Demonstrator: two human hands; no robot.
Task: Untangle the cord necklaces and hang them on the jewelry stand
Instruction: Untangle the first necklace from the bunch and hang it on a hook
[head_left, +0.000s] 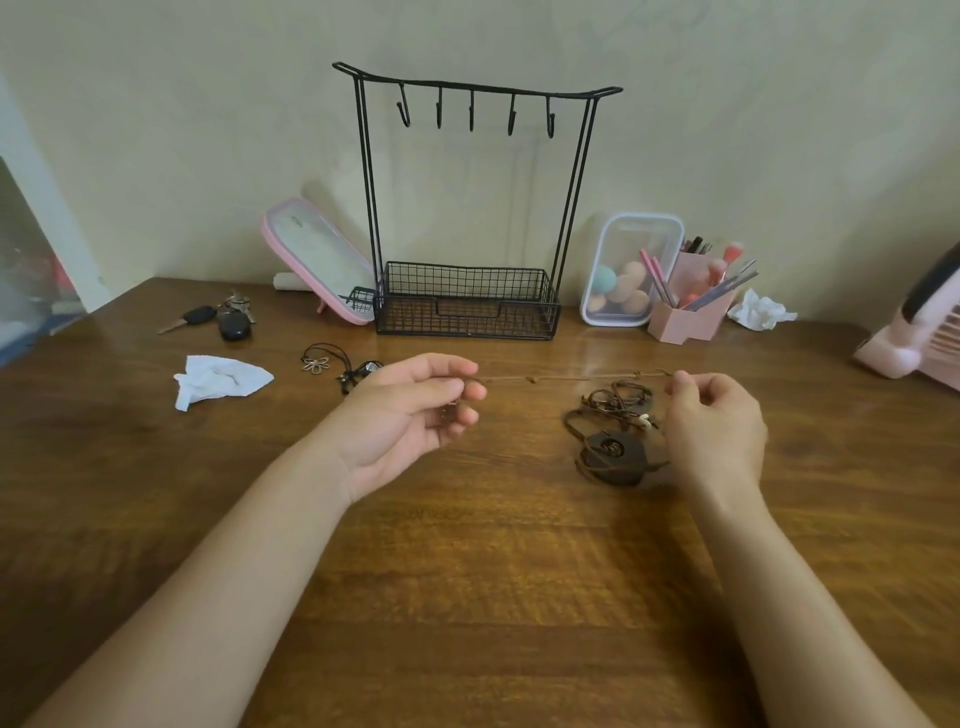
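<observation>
Between the hands: a thin brown cord (561, 378) runs taut and nearly level, with small knots along it, held clear of the table (467, 597).
Left hand (415, 410): palm up, thumb and forefinger pinched on the cord's left end. The other fingers are loosely curled, and something small seems to hang under them, too blurred for me to name.
Right hand (714, 423): fingertips pinched on the cord's right end.
Under and just left of the right hand: the brown tangle (615, 447) with a dark pendant lies on the table. I cannot tell whether the taut cord is free of it.
Beyond the left hand: a black cord necklace (322, 361) with a flower pendant, lying loose.
Beyond both hands: the jewelry stand (478, 85), its hooks (471, 117) all bare.
Risk, tightening: if the cord loops through the tangle, pulling the hands wider would, I judge, cinch the knot or drag the pendant along.
Risk, slipping: a light pinch on so thin a cord could let go and drop it onto the heap.
Risk, snagging: on the lift to a hook, a slack loop could catch a neighbouring hook.
</observation>
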